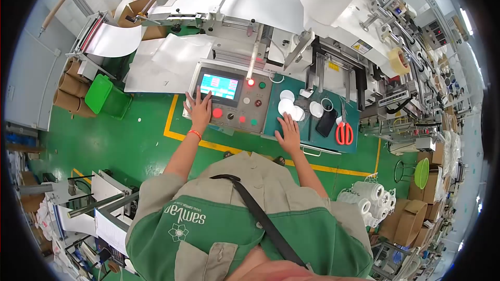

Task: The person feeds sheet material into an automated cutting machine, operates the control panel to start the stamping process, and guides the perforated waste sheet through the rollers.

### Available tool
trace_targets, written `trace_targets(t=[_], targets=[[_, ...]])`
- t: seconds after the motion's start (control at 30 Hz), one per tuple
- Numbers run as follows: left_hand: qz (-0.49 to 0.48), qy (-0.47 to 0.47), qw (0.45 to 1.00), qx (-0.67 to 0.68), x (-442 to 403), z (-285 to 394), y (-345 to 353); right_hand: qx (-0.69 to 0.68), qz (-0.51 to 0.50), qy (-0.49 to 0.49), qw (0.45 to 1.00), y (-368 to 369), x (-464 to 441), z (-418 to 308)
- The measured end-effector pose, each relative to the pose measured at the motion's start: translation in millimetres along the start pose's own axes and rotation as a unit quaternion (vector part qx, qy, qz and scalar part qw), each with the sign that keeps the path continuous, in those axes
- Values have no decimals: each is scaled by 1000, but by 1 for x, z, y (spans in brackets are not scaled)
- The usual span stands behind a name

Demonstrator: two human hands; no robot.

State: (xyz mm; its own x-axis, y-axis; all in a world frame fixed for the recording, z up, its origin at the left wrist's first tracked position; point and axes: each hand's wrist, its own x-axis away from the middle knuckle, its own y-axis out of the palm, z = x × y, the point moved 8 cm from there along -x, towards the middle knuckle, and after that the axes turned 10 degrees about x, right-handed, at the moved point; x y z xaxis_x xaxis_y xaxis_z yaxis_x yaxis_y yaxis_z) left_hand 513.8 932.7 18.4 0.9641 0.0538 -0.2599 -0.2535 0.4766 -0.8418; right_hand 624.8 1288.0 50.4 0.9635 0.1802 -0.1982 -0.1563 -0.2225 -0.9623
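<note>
Several flat, white discs (286,106) neighbour the spread right hand (289,133), a rectangular screen (221,84) the splayed left hand (199,113).

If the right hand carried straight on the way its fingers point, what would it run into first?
Most likely the loose white discs on the green work surface, just ahead of the right hand; it may already touch their edge, since depth is unclear here.

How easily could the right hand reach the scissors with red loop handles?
Probably yes: the scissors lie with uncovered loops toward the person; the right hand could pass over the flat black rectangular object between.
</note>
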Motion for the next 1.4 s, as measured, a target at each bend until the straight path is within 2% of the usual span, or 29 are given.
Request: trace_targets(t=[1.23, 1.4], targets=[[-12, -18, 1000, 0, 2, 2, -4, 16, 3, 14, 1000, 4, 2, 3], [-16, -25, 1000, 2, 1, 1, -3, 10, 35, 2, 999, -2, 1, 0]])
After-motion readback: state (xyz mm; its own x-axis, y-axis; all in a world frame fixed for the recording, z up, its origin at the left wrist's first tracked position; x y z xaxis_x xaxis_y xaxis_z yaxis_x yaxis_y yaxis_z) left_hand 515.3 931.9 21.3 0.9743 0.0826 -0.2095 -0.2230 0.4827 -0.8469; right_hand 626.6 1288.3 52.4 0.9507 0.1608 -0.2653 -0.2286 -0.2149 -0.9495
